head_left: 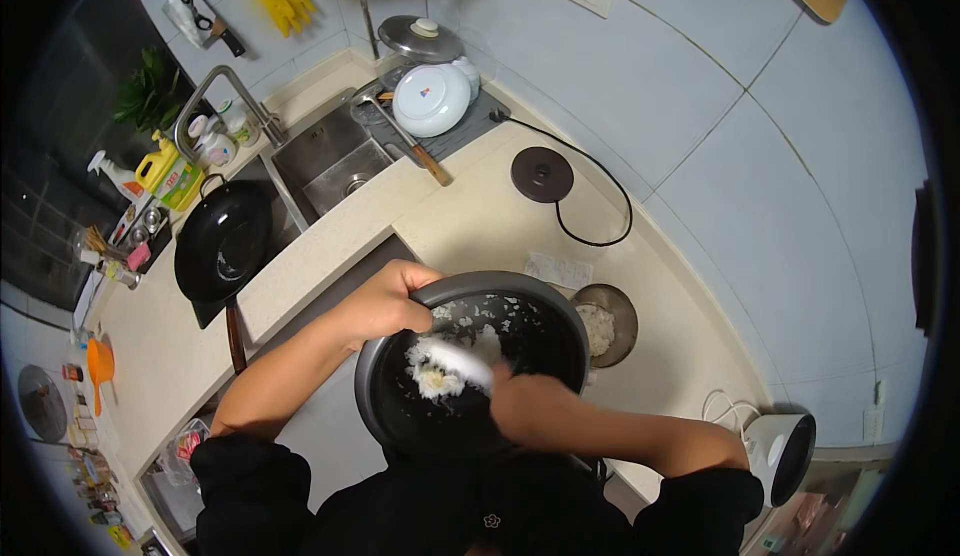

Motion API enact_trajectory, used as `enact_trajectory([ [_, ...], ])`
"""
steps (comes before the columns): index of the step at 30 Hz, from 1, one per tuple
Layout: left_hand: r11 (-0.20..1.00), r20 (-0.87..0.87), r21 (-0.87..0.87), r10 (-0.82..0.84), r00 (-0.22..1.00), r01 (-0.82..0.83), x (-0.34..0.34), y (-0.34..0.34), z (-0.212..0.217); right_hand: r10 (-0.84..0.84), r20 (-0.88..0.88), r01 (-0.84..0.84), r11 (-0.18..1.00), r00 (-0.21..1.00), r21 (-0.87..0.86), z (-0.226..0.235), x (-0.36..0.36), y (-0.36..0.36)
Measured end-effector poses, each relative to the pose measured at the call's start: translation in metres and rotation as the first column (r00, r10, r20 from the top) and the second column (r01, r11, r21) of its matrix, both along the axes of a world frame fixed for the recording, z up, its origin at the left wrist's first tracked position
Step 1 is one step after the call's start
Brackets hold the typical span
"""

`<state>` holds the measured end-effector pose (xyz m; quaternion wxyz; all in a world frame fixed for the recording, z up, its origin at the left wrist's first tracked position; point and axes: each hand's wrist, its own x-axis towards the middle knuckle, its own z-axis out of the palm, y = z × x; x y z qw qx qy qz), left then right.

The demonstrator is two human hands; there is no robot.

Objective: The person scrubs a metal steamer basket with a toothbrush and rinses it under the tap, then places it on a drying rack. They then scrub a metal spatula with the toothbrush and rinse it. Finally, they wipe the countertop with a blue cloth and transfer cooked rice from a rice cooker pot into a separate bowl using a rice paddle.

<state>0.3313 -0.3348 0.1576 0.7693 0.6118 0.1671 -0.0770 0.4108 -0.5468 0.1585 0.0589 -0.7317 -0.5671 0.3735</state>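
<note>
A dark rice cooker inner pot (372,396) is tilted in front of my body. My left hand (385,306) is closed around its upper left rim. Inside, white cooked rice (438,384) sits in a clump, and stray grains stick to the wall. My right hand (520,406) reaches into the pot, closed on a white rice paddle (458,361) that is blurred by motion. The paddle's blade lies against the rice; its handle is mostly hidden in my fingers. Just right of the pot, a metal bowl (622,328) holds more rice.
A black wok (222,236) rests by the sink (325,161) at left. Plates (432,101) and a wooden-handled utensil (425,161) lie on a drying mat. A round dark corded base (542,174) sits near the wall. The white rice cooker body (765,456) stands at lower right.
</note>
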Motion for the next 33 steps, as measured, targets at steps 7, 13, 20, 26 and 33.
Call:
enact_trajectory([
  [7,0.999,-0.064,0.042,-0.022,0.998,0.024,0.010,0.000,-0.003,-0.099,-0.086,0.105,0.993,0.991,0.059,-0.026,0.015,0.014],
  [13,0.998,-0.040,0.003,-0.057,0.998,0.058,0.015,-0.002,-0.004,-0.143,-0.324,0.085,0.979,0.935,-0.185,-0.054,-0.012,0.027],
  [20,1.000,-0.055,0.010,0.002,0.998,-0.001,0.009,-0.001,0.001,0.125,-0.074,-0.123,0.992,0.989,0.025,-0.021,0.000,-0.001],
  [26,0.999,-0.085,0.054,0.001,0.996,0.004,0.018,-0.003,-0.001,-0.074,-0.031,0.071,0.993,0.997,-0.090,-0.013,0.008,0.020],
  [33,0.998,-0.095,0.062,-0.013,0.995,0.019,0.019,0.000,-0.011,0.053,-0.195,-0.058,0.998,0.979,-0.019,-0.049,-0.018,0.022],
])
